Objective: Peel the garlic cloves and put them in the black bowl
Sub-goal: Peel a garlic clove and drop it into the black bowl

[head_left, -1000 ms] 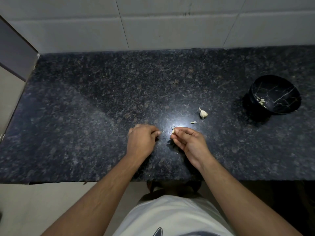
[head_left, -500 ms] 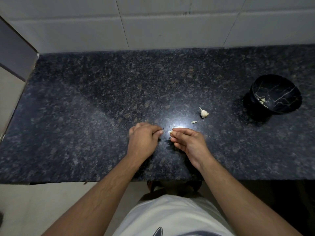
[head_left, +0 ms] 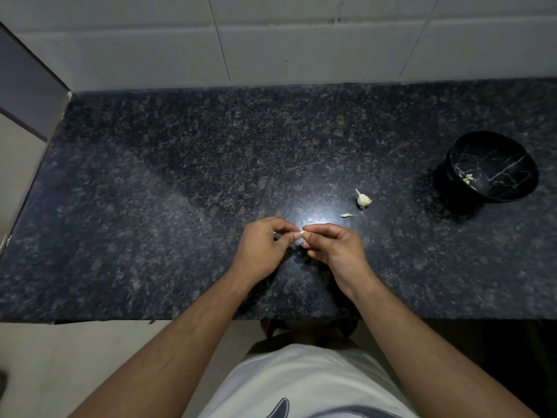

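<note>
a garlic clove [head_left: 302, 235] is pinched between the left hand [head_left: 265, 248] and the right hand [head_left: 334, 247] over the near middle of the counter [head_left: 150, 206]. farther back and to the right, a second clove [head_left: 363, 199] is laid on the counter, a scrap of peel [head_left: 345, 215] just before it. the bowl [head_left: 491, 173] is set far right, what seem to be peeled cloves [head_left: 467, 178] inside.

No readable text, labels, brands or numbers anywhere; dark mark on shirt [head_left: 304, 384] illegible.
</note>
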